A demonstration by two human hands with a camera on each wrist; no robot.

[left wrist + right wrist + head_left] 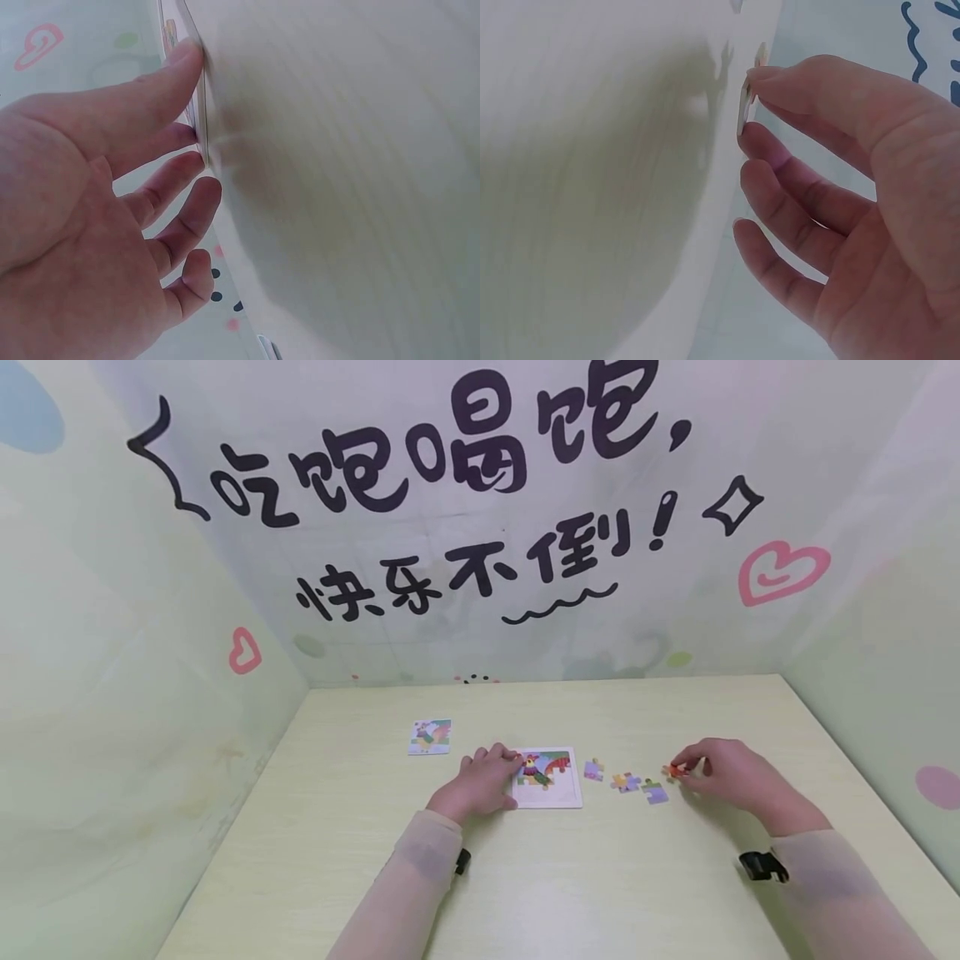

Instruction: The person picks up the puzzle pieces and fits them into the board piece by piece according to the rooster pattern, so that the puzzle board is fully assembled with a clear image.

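Note:
In the head view a white-rimmed jigsaw puzzle board [547,802] lies on the table, partly filled with a colourful bird picture. My left hand [480,781] holds it at the left side, thumb near the front corner and index finger farther back. The left wrist view shows the thumb and fingers of that hand [97,202] along the board's edge [196,97]. To the right, my right hand [723,774] pinches a red-orange puzzle piece [676,771] by the thumb and a finger. The right wrist view shows the piece [745,105] edge-on, the other fingers loosely bent.
Between board and right hand lie loose puzzle pieces: a purple-pink one [593,769], a yellow-orange one [625,782] and a green-purple one [654,792]. A small square picture card [431,737] lies at the back left. Printed walls [480,635] surround the table [570,893].

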